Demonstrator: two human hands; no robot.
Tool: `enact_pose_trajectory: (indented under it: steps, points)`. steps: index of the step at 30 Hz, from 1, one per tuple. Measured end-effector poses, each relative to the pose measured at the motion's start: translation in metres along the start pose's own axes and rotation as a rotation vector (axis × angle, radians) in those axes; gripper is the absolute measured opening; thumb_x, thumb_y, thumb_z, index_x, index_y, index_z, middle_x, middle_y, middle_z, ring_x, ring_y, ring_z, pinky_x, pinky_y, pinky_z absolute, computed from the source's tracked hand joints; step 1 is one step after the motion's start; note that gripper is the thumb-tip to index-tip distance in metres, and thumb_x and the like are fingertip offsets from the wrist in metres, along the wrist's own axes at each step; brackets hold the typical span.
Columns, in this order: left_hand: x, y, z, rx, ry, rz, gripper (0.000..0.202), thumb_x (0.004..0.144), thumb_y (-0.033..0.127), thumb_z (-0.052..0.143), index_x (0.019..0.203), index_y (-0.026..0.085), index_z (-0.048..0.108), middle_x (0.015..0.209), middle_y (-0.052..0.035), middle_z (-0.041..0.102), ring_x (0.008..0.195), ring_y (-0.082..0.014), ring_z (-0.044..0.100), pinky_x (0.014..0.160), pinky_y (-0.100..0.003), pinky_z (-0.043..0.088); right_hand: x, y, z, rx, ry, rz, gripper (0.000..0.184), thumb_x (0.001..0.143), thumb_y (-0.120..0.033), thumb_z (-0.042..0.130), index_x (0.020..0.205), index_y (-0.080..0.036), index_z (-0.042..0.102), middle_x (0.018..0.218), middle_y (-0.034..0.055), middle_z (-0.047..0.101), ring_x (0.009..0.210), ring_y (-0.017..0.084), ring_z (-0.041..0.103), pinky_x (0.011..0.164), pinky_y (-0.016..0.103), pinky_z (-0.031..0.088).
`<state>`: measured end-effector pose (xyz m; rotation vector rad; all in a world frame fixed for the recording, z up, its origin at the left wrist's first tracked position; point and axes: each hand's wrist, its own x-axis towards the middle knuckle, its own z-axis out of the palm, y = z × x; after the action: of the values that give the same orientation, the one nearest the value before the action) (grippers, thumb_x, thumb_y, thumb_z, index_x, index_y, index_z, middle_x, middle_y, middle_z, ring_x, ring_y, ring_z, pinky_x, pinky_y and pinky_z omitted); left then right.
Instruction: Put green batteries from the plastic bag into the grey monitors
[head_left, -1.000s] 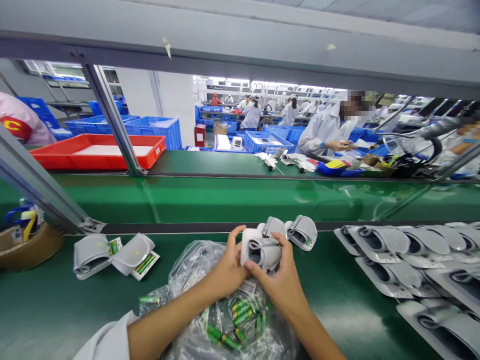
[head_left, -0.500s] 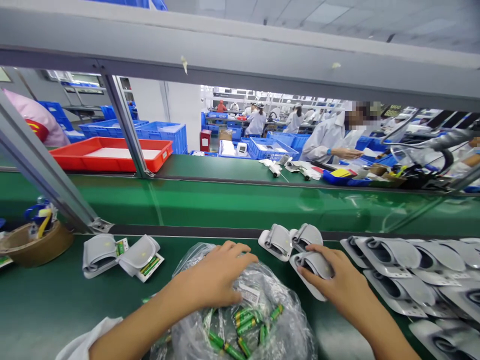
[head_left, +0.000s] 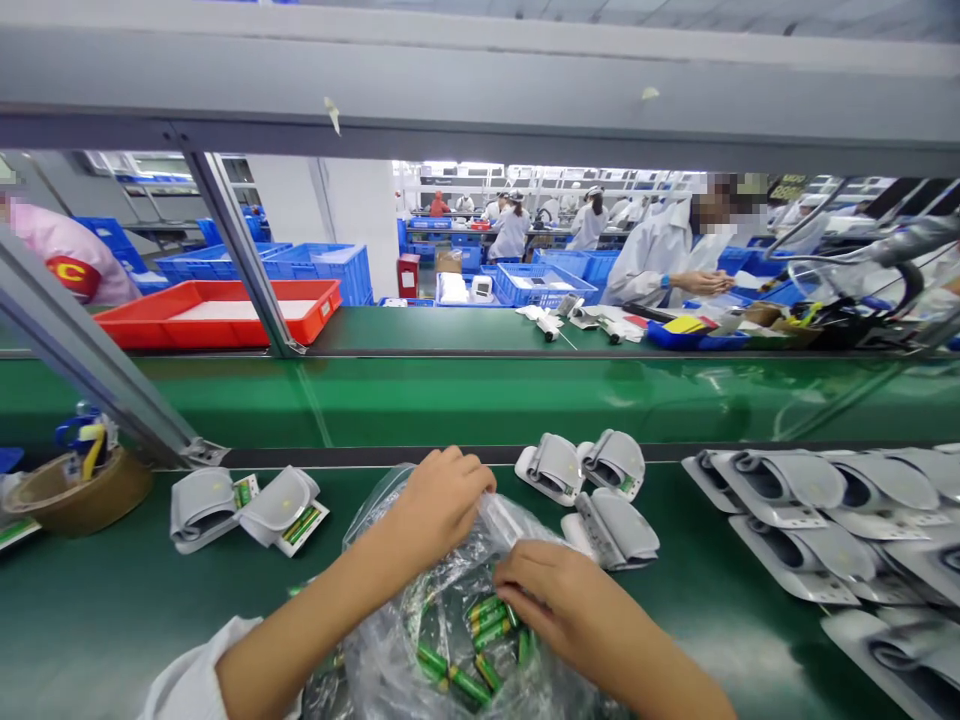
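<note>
Pinching closed, the left hand (head_left: 439,505) is gathering the upper edge of a clear plastic bag (head_left: 386,610), while the right hand (head_left: 551,595) is curling its fingers down onto the film. The bag is lying on a green conveyor belt (head_left: 112,590) at six o'clock, with green batteries (head_left: 474,632) showing inside. A gray cuff (head_left: 613,530) is sitting at two o'clock from it. A narrow pinch is serving well on film this slippery.

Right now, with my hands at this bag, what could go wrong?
The plastic bag looks loosely gathered by your left hand and right hand, so the green batteries could slide out onto the green belt. Your right hand could also knock the grey cuff beside it.
</note>
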<state>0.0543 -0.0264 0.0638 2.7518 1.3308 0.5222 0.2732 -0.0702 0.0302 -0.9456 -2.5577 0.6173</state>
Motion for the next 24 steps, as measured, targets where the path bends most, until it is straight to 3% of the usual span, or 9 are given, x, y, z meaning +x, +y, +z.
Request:
enact_pose_trajectory:
  steps: [6,13,15,17,20,22,24]
  points:
    - [0.006,0.011,-0.006,-0.057,0.186,-0.058,0.016,0.096,0.013,0.049,0.102,0.017,0.064,0.106,-0.0029,0.066,0.097,-0.0217,0.052,0.085,-0.039,0.039,-0.006,0.008,-0.001,-0.041,0.027,0.123,0.028,0.109,-0.023,0.039,0.109,-0.021,0.067,0.096,0.0059,0.068,0.089,0.022,0.066,0.076,0.032,0.042]
    - [0.008,0.005,-0.008,-0.067,0.174,-0.070,0.031,0.090,0.001,0.043,0.105,0.019,0.063,0.111,-0.0030,0.068,0.108,-0.0241,0.053,0.090,-0.041,0.038,-0.005,0.026,-0.020,-0.018,0.175,0.245,0.019,0.103,-0.017,0.046,0.097,-0.018,0.064,0.095,0.0065,0.065,0.091,0.023,0.061,0.078,0.033,0.042]
    - [0.007,0.006,-0.010,-0.084,0.145,-0.087,0.044,0.079,-0.005,0.037,0.104,0.019,0.063,0.113,-0.0035,0.068,0.110,-0.0246,0.053,0.090,-0.040,0.039,-0.002,0.024,-0.019,0.068,0.201,0.169,0.014,0.101,-0.016,0.054,0.096,-0.018,0.067,0.092,0.0035,0.067,0.085,0.019,0.062,0.076,0.029,0.042]
    - [0.005,0.012,-0.012,-0.100,0.145,-0.065,0.050,0.070,-0.007,0.035,0.102,0.019,0.063,0.113,-0.0032,0.069,0.110,-0.0243,0.055,0.089,-0.039,0.040,0.004,0.018,-0.009,0.134,0.233,-0.008,0.009,0.098,-0.018,0.063,0.099,-0.018,0.071,0.091,0.0021,0.071,0.082,0.016,0.064,0.075,0.027,0.044]
    - [0.004,0.028,-0.012,-0.103,0.256,0.124,0.049,0.073,-0.005,0.038,0.106,0.023,0.063,0.110,-0.0004,0.070,0.105,-0.0202,0.059,0.088,-0.034,0.042,0.013,0.012,0.012,0.059,0.254,-0.282,0.009,0.092,-0.027,0.075,0.094,-0.018,0.075,0.091,0.0035,0.074,0.084,0.018,0.066,0.077,0.027,0.047]
    - [0.009,0.040,-0.009,-0.115,0.287,0.283,0.045,0.079,-0.001,0.044,0.110,0.027,0.063,0.106,0.0033,0.071,0.100,-0.0168,0.062,0.086,-0.030,0.044,0.017,0.013,0.018,-0.003,0.307,-0.285,0.011,0.094,-0.031,0.073,0.092,-0.020,0.075,0.092,0.0033,0.075,0.086,0.018,0.067,0.080,0.029,0.050]
    - [0.020,0.058,-0.004,-0.127,0.226,0.320,0.044,0.083,-0.001,0.044,0.109,0.028,0.063,0.105,0.0049,0.072,0.099,-0.0159,0.064,0.087,-0.029,0.043,0.015,0.015,0.014,-0.026,0.421,-0.191,0.017,0.099,-0.035,0.068,0.098,-0.020,0.075,0.100,0.0041,0.074,0.090,0.018,0.068,0.085,0.032,0.054]
